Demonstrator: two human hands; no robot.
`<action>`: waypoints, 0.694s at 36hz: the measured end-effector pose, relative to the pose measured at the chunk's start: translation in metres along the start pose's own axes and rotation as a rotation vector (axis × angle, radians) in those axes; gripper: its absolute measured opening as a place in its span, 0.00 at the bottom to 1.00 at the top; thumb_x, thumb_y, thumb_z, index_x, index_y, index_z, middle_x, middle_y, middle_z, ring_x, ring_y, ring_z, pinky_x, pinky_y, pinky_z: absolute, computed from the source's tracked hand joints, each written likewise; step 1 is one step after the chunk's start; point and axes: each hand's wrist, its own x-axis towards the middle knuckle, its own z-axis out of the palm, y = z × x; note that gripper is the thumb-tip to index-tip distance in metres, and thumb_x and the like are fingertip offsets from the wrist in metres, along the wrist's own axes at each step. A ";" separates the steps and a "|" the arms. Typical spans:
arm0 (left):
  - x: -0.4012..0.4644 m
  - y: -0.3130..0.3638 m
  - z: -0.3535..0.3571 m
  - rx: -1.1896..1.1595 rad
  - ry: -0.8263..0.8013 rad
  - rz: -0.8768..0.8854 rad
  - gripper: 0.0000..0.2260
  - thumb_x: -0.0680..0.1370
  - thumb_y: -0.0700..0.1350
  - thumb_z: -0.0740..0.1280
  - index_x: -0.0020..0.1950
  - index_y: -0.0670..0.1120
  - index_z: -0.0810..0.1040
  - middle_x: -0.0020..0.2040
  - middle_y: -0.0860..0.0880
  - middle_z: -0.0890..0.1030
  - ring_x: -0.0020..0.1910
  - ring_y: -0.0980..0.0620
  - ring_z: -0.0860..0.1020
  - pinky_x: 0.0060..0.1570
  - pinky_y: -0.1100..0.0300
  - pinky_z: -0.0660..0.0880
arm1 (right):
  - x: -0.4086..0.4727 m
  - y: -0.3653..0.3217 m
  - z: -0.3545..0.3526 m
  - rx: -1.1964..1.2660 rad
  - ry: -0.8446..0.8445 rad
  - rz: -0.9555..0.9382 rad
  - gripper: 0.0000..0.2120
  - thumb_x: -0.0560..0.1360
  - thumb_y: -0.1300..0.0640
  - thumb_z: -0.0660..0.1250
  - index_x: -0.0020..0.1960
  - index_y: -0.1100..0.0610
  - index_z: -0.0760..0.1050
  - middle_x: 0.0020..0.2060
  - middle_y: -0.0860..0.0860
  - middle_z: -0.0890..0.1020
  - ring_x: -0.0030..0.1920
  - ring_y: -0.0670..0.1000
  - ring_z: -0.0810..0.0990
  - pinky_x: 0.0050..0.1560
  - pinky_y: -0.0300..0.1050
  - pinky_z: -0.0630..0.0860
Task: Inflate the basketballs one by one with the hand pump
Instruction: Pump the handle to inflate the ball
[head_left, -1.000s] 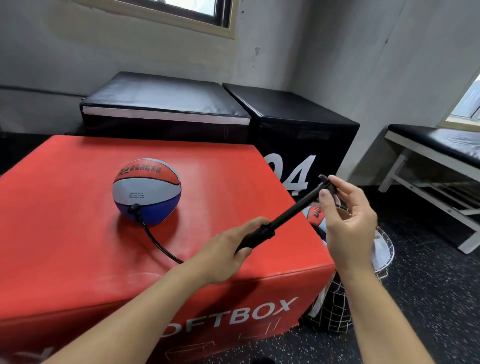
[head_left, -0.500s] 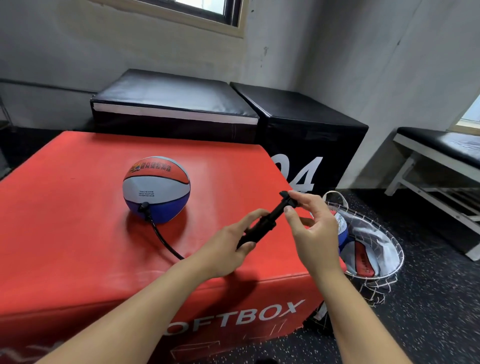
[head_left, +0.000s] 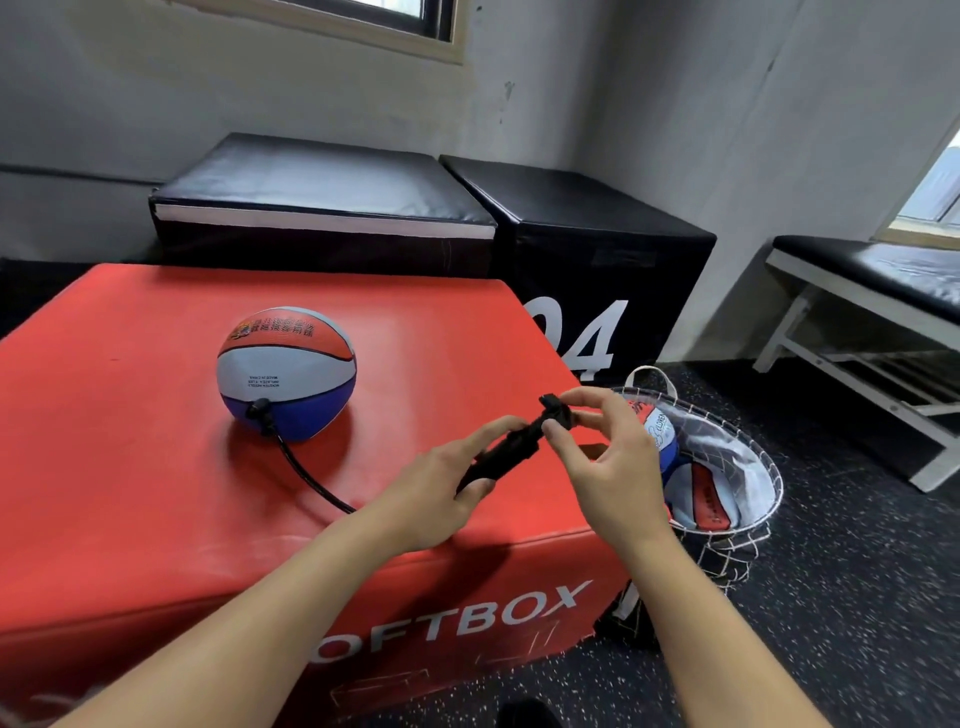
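The red, white and blue basketball (head_left: 286, 373) sits on the left half of the red soft box (head_left: 130, 499), well back from its edges, so it has little reason to roll off while air goes in. A black hose (head_left: 306, 480) runs from the valve low on the ball's near side toward the hand pump (head_left: 506, 453), which is held just above the box's near right corner. The left hand (head_left: 434, 493) grips the pump barrel, its fingers curled round it, probably to steady it. The right hand (head_left: 605, 460) pinches the pump handle (head_left: 556, 414), which sits close against the barrel, suggesting the end of a push stroke. To the right of the box, a wire basket (head_left: 748, 525) on the floor holds more basketballs, within easy reach. Open space up and to the right leaves room to draw the handle out.
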 end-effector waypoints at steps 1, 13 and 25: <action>-0.001 0.001 0.000 0.015 -0.003 0.004 0.36 0.83 0.38 0.64 0.77 0.75 0.58 0.54 0.51 0.82 0.47 0.45 0.80 0.55 0.45 0.80 | 0.003 0.000 -0.005 0.024 0.031 0.005 0.11 0.78 0.56 0.75 0.56 0.44 0.79 0.54 0.42 0.84 0.57 0.44 0.83 0.44 0.40 0.78; -0.003 0.010 0.007 0.120 -0.017 0.049 0.35 0.84 0.41 0.64 0.76 0.77 0.54 0.61 0.52 0.82 0.52 0.45 0.81 0.55 0.46 0.79 | 0.022 0.004 -0.045 0.135 0.372 0.031 0.12 0.81 0.49 0.71 0.64 0.46 0.81 0.58 0.48 0.85 0.57 0.54 0.85 0.56 0.59 0.83; 0.000 -0.004 -0.003 -0.038 -0.011 0.009 0.34 0.84 0.38 0.63 0.77 0.74 0.57 0.54 0.48 0.81 0.47 0.42 0.80 0.58 0.45 0.79 | 0.014 -0.018 -0.008 0.082 0.182 -0.049 0.14 0.81 0.60 0.71 0.64 0.47 0.79 0.57 0.38 0.80 0.61 0.38 0.79 0.51 0.31 0.77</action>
